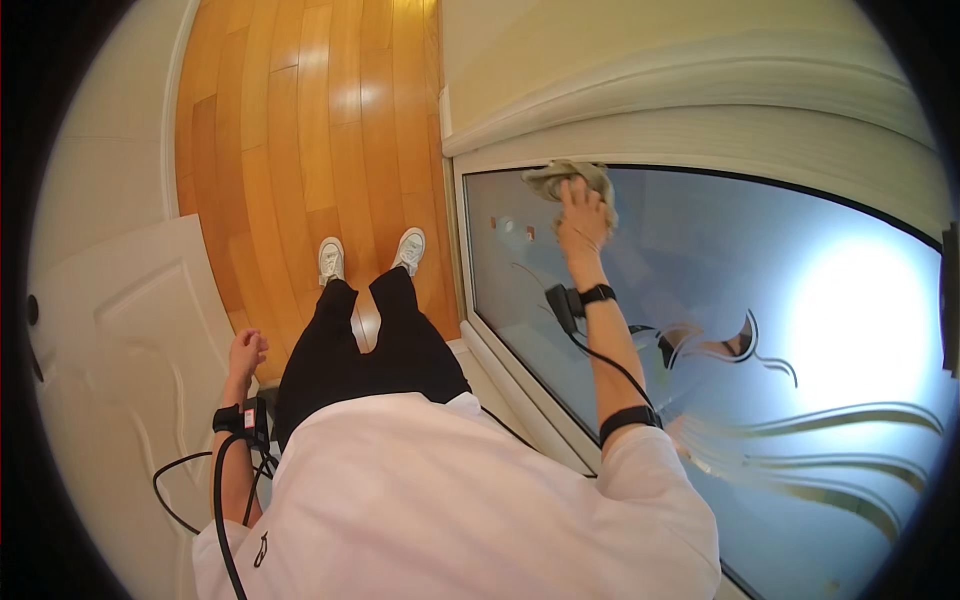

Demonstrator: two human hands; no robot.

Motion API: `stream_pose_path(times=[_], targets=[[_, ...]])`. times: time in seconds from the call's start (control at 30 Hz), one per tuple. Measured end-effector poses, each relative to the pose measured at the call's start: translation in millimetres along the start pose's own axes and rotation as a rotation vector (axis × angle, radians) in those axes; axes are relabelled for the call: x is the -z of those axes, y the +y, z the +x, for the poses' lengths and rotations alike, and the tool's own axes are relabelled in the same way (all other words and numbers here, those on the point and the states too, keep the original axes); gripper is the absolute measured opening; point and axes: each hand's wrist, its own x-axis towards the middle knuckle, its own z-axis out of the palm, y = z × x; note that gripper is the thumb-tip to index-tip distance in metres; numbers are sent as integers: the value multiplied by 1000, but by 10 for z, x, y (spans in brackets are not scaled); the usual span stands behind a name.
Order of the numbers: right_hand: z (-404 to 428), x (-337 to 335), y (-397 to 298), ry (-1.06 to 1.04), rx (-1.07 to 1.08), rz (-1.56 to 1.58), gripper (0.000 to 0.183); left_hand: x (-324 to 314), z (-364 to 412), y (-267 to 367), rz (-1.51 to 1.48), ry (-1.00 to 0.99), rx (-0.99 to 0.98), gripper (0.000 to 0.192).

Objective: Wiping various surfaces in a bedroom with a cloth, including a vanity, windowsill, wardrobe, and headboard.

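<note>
My right hand (583,229) presses a crumpled grey-beige cloth (551,180) against a frosted glass door panel (517,300). The cloth is bunched under the fingers near the black-edged border of the glass, and part of it is hidden by the hand. Clear curved patterns (847,420) run across the panel. At my other side, my left hand (247,354) hangs empty with its fingers loosely bent, near a white moulded door (150,315).
Wooden floorboards (322,150) run ahead between the walls, with my white shoes (331,259) on them. A pale frame (525,397) borders the glass. Black cables (219,487) trail from devices strapped to both wrists. Small stickers (530,233) show on the glass.
</note>
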Motion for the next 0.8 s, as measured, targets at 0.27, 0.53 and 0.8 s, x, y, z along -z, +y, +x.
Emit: stream_pose_path(times=[0.27,0.53,0.8], targets=[[-114,-611,-395,-244,313,85,42,-106,-485,138,78,-72,5,26],[-2161,-229,-237,-942,723,74,29,-11,-664,-50,-19,14,224,27],[-362,-740,-380,-245,278,157,34,-90,-623,232,4,-18,86,29]])
